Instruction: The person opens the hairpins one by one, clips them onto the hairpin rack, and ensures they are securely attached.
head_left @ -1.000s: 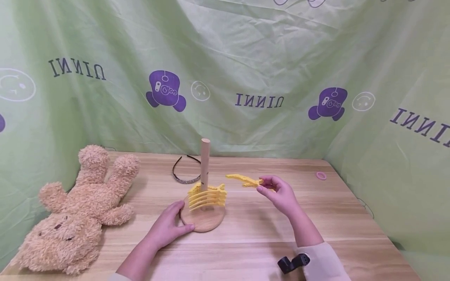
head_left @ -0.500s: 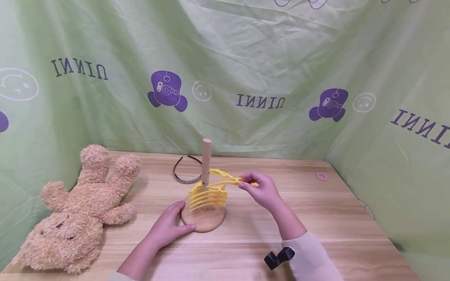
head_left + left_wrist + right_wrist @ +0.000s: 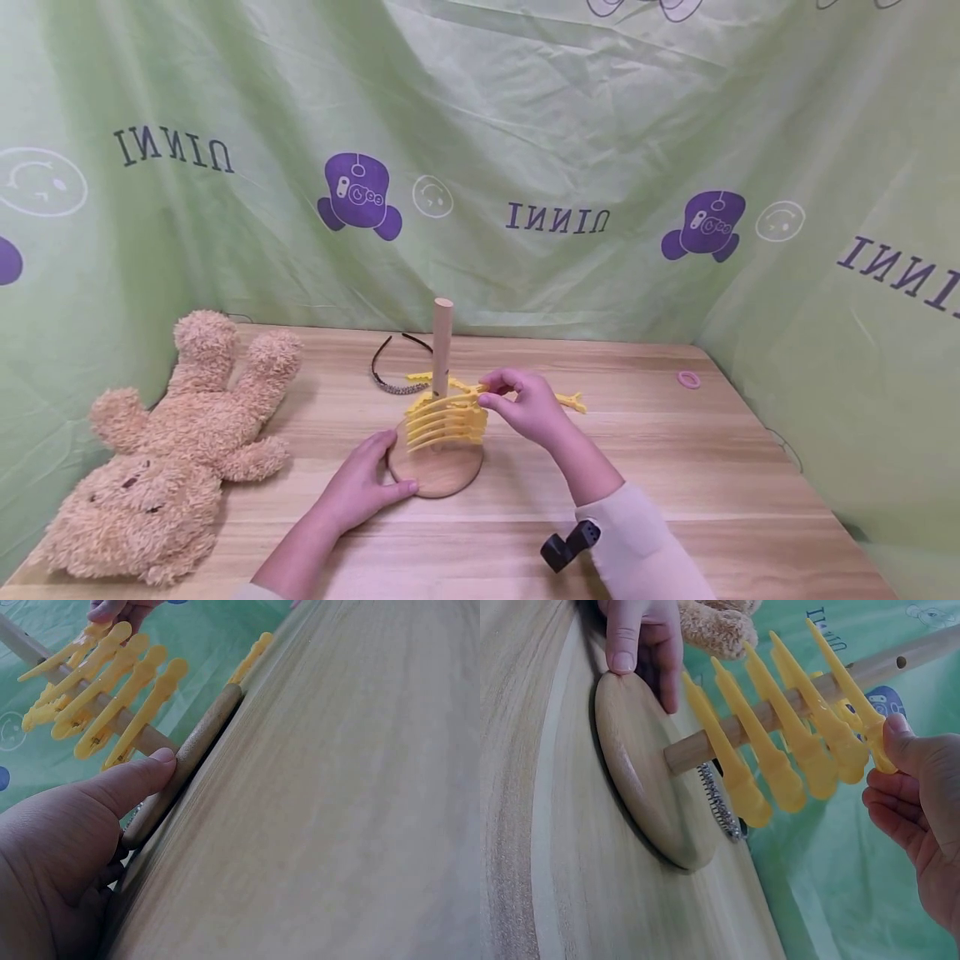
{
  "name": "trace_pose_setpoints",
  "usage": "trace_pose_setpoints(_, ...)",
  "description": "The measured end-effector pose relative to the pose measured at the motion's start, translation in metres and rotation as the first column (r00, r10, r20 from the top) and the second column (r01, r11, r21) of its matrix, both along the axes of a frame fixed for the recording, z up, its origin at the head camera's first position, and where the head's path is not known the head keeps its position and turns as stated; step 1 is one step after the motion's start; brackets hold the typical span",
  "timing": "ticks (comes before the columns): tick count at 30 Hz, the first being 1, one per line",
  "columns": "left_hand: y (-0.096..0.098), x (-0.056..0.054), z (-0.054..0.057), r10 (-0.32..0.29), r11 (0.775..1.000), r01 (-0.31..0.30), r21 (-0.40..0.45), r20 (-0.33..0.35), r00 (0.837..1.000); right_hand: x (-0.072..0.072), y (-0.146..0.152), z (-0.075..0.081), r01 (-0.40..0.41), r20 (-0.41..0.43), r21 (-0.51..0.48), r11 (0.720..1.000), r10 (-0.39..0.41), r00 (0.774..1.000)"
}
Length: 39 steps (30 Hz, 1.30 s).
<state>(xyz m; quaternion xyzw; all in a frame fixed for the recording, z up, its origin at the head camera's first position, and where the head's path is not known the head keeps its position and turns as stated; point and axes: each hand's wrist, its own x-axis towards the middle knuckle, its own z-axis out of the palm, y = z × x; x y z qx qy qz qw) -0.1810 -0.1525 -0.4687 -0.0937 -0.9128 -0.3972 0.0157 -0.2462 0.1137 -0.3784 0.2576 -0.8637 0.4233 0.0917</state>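
A wooden stand has a round base (image 3: pixel 437 475) and an upright dowel (image 3: pixel 442 342). My left hand (image 3: pixel 358 485) grips the base's near left edge, the thumb (image 3: pixel 142 780) lying on its rim. Several yellow hair clips (image 3: pixel 772 739) sit one above another around the lower dowel, their long prongs on one side of it. With thumb and fingertips my right hand (image 3: pixel 525 408) pinches the tail of the topmost yellow hair clip (image 3: pixel 847 675), whose prongs straddle the dowel just above the others. One more yellow hair clip (image 3: pixel 572 403) lies on the table behind the right wrist.
A plush bear (image 3: pixel 187 450) lies on its back at the left. Behind the stand is a black headband (image 3: pixel 393 388) with a beaded band. A pink hair tie (image 3: pixel 688 380) lies at the right, and green cloth (image 3: pixel 570 283) walls the table's back and sides.
My right hand has moved left with the hair clip, bringing its spread prongs onto the dowel above the other clips. The left hand keeps its hold on the base.
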Motion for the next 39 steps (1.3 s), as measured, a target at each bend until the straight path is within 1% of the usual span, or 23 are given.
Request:
trace_pose_setpoints(7, 0.0003, 0.0018, 0.0031, -0.005, 1.000, 0.005, -0.023, -0.011, 1.000, 0.0017, -0.0024, -0.0002, -0.009, 0.004, 0.038, 0.999, 0.009, 1.000)
trace_pose_setpoints(13, 0.0005, 0.0031, 0.0047, -0.006, 1.000, 0.006, -0.022, -0.008, 1.000, 0.0038, -0.0024, 0.0003, -0.014, 0.020, 0.033, 0.999, 0.013, 1.000)
trace_pose_setpoints(20, 0.0002, 0.0033, 0.0044, -0.004, 1.000, 0.004, -0.018, -0.007, 1.000, 0.0050, -0.0013, 0.0010, -0.045, -0.013, 0.049, 0.998, 0.046, 0.999)
trace_pose_setpoints(23, 0.0000, 0.0036, 0.0042, -0.002, 1.000, 0.001, -0.022, -0.006, 1.000, 0.0056, -0.0006, 0.0013, -0.055, -0.007, 0.050, 0.997, 0.055, 0.998)
trace_pose_setpoints(30, 0.0007, 0.0028, 0.0029, 0.006, 1.000, -0.006, -0.020, -0.009, 1.000, 0.0067, -0.0005, 0.0006, -0.051, 0.023, 0.050, 0.997, 0.050, 0.998)
trace_pose_setpoints(35, 0.0009, 0.0022, 0.0015, 0.006, 1.000, -0.007, -0.021, -0.022, 1.000, 0.0070, 0.0003, -0.0003, -0.063, 0.036, 0.039, 0.997, 0.062, 0.997)
trace_pose_setpoints(39, 0.0004, 0.0015, 0.0006, 0.005, 1.000, -0.005, -0.019, -0.010, 1.000, 0.0076, 0.0009, -0.0006, -0.077, 0.052, 0.020, 0.997, 0.076, 0.996)
